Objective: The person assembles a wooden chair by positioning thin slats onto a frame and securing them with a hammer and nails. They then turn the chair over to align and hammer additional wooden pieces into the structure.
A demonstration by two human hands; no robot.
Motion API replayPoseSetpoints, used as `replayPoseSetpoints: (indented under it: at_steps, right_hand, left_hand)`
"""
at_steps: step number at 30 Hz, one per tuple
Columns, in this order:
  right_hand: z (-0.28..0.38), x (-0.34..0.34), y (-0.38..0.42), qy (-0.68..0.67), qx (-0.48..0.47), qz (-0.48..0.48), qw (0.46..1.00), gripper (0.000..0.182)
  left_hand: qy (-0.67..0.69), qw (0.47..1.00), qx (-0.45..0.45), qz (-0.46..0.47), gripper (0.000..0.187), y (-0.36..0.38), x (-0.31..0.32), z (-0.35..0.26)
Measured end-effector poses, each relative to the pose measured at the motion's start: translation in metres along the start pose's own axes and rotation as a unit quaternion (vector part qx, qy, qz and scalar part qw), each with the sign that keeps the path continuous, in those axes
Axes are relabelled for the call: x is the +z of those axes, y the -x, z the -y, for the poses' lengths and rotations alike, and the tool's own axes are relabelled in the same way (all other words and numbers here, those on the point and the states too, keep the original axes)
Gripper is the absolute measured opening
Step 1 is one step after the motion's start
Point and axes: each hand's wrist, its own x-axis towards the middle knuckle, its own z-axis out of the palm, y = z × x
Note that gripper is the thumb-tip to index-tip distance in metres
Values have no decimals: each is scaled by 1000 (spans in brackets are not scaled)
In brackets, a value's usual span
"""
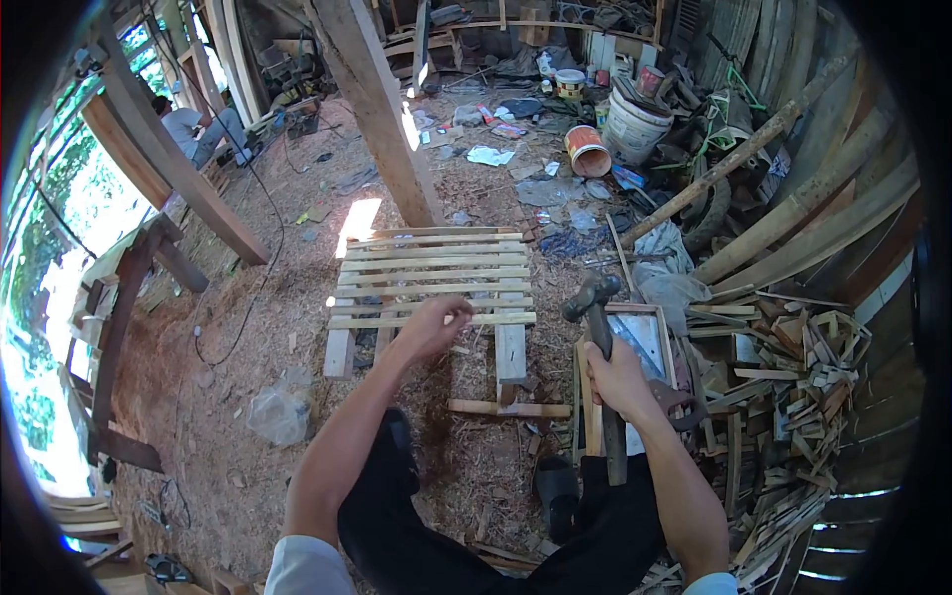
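Note:
My right hand (620, 377) is wrapped round the handle of a hammer (595, 302), its dark metal head raised at the top. Left of it, a slatted wooden frame (436, 262) of several thin parallel slats lies across two thicker boards. My left hand (436, 325) is over the slat nearest me (506, 318), its fingers curled together; whether something small is between them is too small to tell. A wooden bar (511, 408) lies on the ground just below the frame.
A wooden post (382, 129) stands behind the frame. Scrap wood (793, 397) is heaped at the right, near a shallow tray (645, 342). Buckets (635, 119) and litter lie farther back. A person (198, 129) sits at the upper left. A plastic bag (278, 415) lies at the left.

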Motion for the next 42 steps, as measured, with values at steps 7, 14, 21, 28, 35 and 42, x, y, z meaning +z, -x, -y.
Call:
replayPoseSetpoints:
  at_steps: [7,14,21,28,35,42]
  right_hand:
    - [-23,24,-17,122,-78,13,989,18]
    - [-3,36,-2,176,-63,61,980,23]
    - [45,46,28,190,1,84,978,34]
    - [25,61,39,258,-24,65,964,35]
    - [68,57,45,222,-92,-1,971,30]
    - [10,80,36,265,-130,-10,955,25]
  left_hand:
    - [-164,981,-6,-102,54,-63,56,36]
    - [-293,951,-29,-95,65,-64,84,73]
    - [-282,953,-42,-102,63,-56,83,58]
    - [-285,953,-49,-96,63,-53,83,65]
    - [-283,953,-50,-93,62,-55,81,59]
    - [-291,953,-44,-74,63,-56,78,59]
